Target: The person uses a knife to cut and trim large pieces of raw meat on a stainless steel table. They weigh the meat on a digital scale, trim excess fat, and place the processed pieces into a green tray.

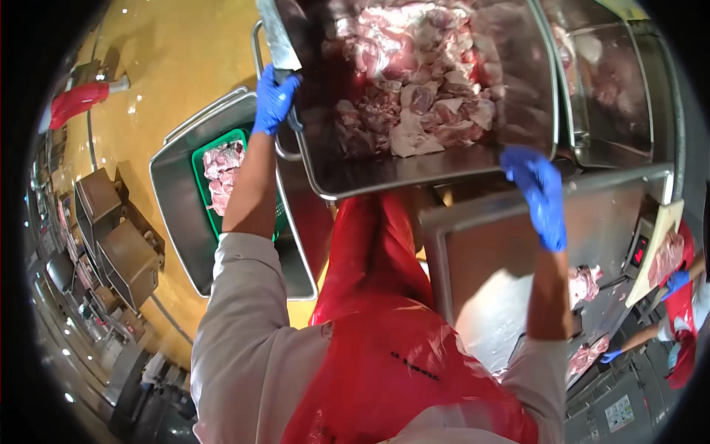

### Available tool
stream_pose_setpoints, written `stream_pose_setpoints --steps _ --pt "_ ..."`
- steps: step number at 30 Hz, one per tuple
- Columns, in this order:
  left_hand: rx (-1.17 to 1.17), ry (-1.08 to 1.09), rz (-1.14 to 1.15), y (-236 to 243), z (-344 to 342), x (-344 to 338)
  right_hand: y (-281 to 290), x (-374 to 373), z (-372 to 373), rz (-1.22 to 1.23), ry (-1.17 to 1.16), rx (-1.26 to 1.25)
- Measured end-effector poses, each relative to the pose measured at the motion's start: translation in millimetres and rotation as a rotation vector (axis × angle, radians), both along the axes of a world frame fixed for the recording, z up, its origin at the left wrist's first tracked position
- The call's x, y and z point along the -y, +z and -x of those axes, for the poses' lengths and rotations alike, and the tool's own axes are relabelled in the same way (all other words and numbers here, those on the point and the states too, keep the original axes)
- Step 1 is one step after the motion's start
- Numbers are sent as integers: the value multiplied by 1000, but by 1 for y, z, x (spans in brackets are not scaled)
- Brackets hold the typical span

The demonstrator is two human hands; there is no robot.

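My left hand (274, 103), in a blue glove, is closed round the black handle of a broad-bladed knife (278, 37). The blade points away from me, beside the left rim of a deep steel tub (436, 175). Inside that tub lie many pieces of raw meat (418, 122), pale and pink with some red liquid. My right hand (538, 194), also blue-gloved, hovers near the tub's front right corner. Its fingers are loosely bent and apart, with nothing seen in them. A dark curved part below my left hand is too unclear to name.
Left of me, a second steel tub (174, 214) holds a green basket (198, 166) with meat. A steel worktable (481, 255) stands at the right, with meat and a cutting board (654, 251). Another person's gloved hand (676, 281) works there. A further steel bin (643, 89) adjoins the tub.
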State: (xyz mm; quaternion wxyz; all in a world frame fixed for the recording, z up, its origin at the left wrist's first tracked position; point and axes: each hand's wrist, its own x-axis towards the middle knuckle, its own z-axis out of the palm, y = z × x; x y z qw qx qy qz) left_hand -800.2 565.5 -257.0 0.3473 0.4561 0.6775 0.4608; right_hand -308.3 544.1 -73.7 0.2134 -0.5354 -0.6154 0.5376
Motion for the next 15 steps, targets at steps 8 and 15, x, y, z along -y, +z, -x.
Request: stream_pose_setpoints --steps 8,15 --pt "-93 -193 16 -31 36 -104 -325 -243 100 75 441 204" --pt "-386 -49 212 -29 26 -101 -514 -306 247 -238 375 303"
